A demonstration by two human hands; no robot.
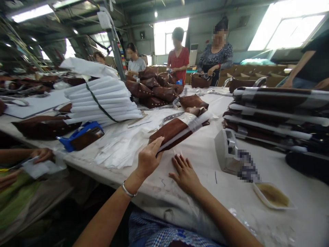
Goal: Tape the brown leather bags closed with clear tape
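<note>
My left hand is closed on the near end of a flat brown leather bag, thumb below and fingers on top. White padding shows along the bag's side, and clear plastic wrap covers part of its far end. To the right, my right hand lies with fingers spread on the white-covered table, apart from the bag. A strip of clear material shows at its fingertips, too faint to name. White tissue sheets lie just left of the bag.
Bound white packets and a blue tape dispenser stand left. Right are a grey tape dispenser, a shallow tray and stacked wrapped bags. Brown bags are piled behind. Several people work around the table; one's hands are at left.
</note>
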